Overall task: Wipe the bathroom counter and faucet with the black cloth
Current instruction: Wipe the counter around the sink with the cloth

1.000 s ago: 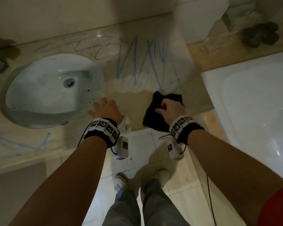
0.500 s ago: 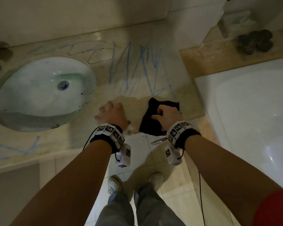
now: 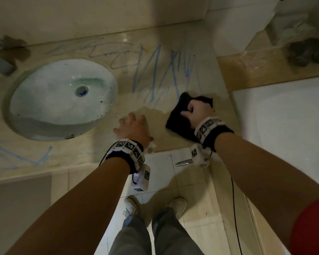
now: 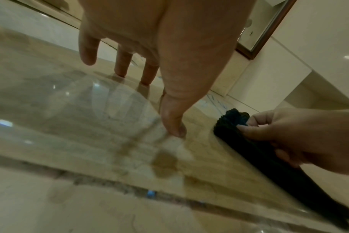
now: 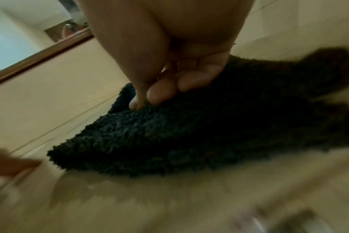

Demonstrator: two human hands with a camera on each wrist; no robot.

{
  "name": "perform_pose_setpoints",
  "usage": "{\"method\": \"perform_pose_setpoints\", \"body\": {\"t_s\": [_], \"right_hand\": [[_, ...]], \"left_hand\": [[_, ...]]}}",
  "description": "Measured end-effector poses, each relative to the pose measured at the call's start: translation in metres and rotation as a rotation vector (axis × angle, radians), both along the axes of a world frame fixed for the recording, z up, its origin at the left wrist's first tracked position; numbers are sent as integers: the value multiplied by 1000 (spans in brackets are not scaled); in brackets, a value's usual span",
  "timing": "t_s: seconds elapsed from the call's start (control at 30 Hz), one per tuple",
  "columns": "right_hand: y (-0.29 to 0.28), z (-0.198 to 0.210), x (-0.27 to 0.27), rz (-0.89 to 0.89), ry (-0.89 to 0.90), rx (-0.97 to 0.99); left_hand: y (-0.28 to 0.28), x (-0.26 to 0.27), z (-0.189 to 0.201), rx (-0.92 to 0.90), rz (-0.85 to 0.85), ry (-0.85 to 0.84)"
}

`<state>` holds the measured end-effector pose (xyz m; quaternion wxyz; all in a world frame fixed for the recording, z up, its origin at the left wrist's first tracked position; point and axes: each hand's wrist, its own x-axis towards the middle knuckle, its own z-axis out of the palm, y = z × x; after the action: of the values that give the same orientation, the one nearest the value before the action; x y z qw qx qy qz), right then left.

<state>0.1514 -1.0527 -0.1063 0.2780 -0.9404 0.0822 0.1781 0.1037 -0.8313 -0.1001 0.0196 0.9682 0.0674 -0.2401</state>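
The black cloth (image 3: 180,117) lies bunched on the beige counter (image 3: 151,39), just below blue scribble marks (image 3: 155,70). My right hand (image 3: 196,112) grips it from above, fingers (image 5: 163,93) curled into the pile of the cloth (image 5: 189,134). My left hand (image 3: 132,126) rests flat on the wet counter between the sink and the cloth, with its fingers (image 4: 121,63) spread and touching the stone. The left wrist view shows the cloth (image 4: 249,141) to the right of the thumb. The grey faucet (image 3: 0,65) sits at the far left behind the sink.
A white oval sink (image 3: 63,96) is sunk into the counter at left. More blue marks (image 3: 17,155) run along the front left. A white bathtub (image 3: 284,126) is at right, with a dark bundle (image 3: 309,52) on the ledge behind it. My shoes (image 3: 175,205) stand on the tiled floor.
My right hand has pushed the cloth away from the counter's front edge toward the blue scribbles. My left hand has shifted a little right, off the sink rim, and stays on the counter.
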Motion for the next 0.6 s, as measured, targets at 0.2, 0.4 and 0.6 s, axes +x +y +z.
{"method": "perform_pose_setpoints", "body": {"t_s": [0.2,0.4,0.6], "right_hand": [[11,-6,-48,118,58,-19],[12,-1,-5,91,43,33],[13,-4,44,17,2,14]], "left_hand": [[-1,0,3,-7,-1,-3],[1,-1,-1,-25,13,-17],[1,0,0,-20,11,1]]}}
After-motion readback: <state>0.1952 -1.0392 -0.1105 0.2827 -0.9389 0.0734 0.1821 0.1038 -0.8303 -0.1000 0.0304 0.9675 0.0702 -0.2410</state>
